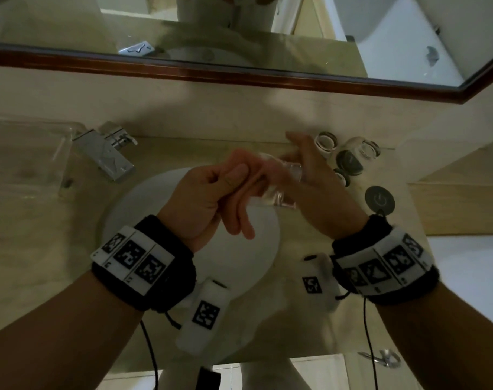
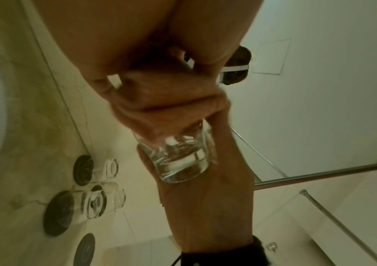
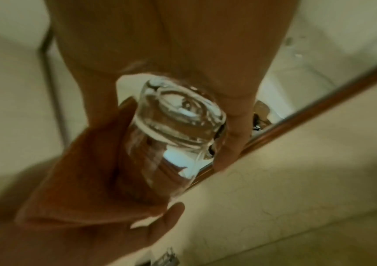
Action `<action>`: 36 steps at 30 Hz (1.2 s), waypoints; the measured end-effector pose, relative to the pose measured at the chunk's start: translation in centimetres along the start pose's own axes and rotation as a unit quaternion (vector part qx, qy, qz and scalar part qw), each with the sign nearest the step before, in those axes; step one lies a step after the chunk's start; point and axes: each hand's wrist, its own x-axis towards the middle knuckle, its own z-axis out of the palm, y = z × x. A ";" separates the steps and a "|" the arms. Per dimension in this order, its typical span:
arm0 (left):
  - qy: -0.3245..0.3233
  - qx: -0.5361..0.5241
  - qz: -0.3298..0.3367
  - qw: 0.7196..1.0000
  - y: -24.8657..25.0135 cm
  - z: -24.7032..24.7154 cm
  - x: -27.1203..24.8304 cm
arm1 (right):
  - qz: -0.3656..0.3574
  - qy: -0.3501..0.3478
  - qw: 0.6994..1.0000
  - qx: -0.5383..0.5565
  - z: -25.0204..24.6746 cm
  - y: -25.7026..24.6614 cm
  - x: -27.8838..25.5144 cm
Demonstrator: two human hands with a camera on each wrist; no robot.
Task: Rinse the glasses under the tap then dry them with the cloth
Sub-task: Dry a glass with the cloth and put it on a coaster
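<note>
I hold one clear glass tilted over the white sink basin, between both hands. My left hand grips its wall, with fingertips at its mouth. My right hand lies against its thick base and side, fingers straight. The chrome tap stands back left of the hands; no water shows at it. Other clear glasses stand on the counter, back right. No cloth is in view.
Dark round coasters lie among the glasses, and another lies nearer the counter's right edge. A clear tray sits left of the tap. A framed mirror hangs on the wall behind the marble counter.
</note>
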 end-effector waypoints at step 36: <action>-0.002 0.040 0.003 0.999 0.2 -0.9 -0.1 | -0.086 -0.015 0.996 0.012 -0.9 0.9 -1.7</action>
